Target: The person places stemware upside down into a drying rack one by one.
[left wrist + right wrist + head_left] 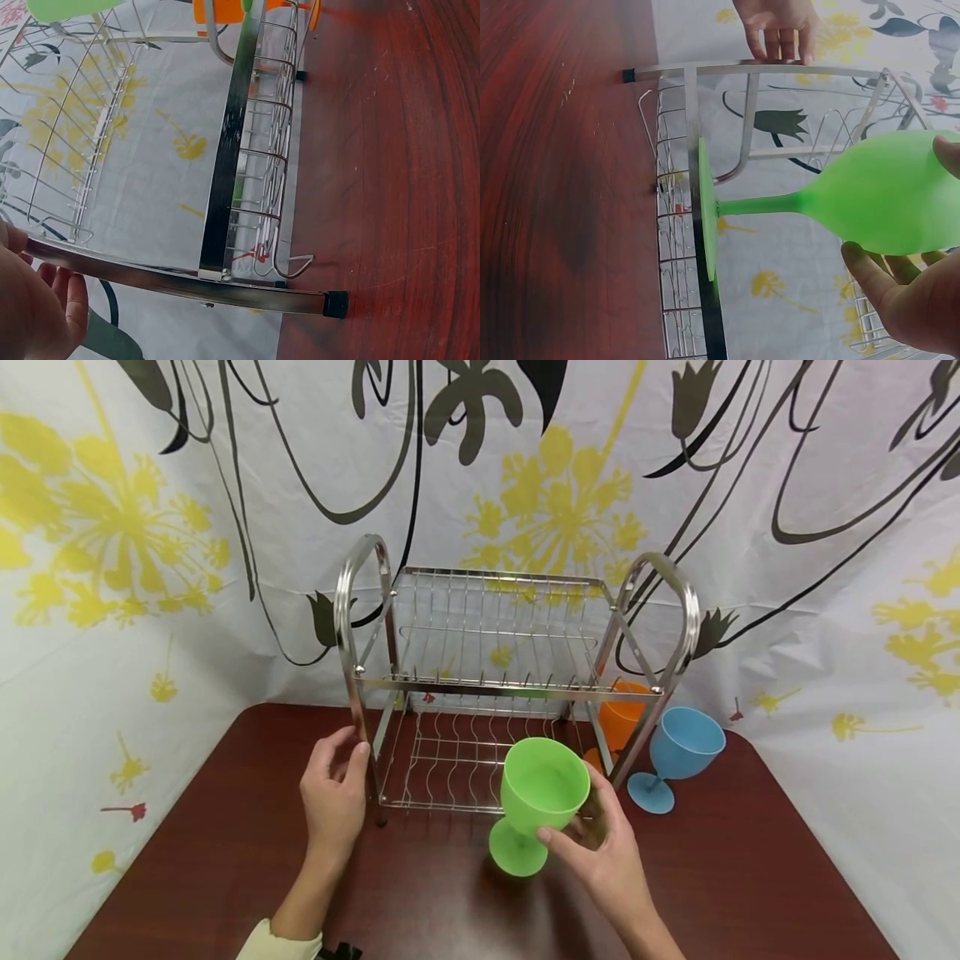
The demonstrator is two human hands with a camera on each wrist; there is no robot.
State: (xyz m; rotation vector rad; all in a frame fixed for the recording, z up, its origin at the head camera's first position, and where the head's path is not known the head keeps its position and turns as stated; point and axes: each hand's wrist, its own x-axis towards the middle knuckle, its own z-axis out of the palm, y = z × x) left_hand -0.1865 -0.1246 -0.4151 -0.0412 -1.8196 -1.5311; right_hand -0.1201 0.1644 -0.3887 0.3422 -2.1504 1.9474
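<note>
Green goblet in right hand, left hand on rack post

Right hand (606,853): I have the fingers clamped on the bowl of the green goblet (542,795), thumb on the near side, other fingers round the far side. Left hand (333,793): fingers pinched on the left front post (357,710) of the metal dish rack (487,688), thumb on one face of it and the remaining fingertips behind.

Goblet position: in front of the rack's lower tier, right of its middle, bowl up and foot down. I note a shadow on the worktop (420,893) under the foot, which is held clear of the surface. From the right wrist, the disc of the foot overlaps a front bar (714,322) of the rack; I cannot tell whether the two touch.

Rack: two wire tiers between curved side frames, standing upright on the dark red worktop.

Right of the rack, I record a blue goblet (686,747) upright on the worktop. Near it is an orange goblet (624,718), partly hidden behind the rack's right front post.

Outermost: a white cloth (300,568) with yellow flowers and dark stems hangs behind and at both sides. A pale sleeve (281,943) ends above the left wrist.
</note>
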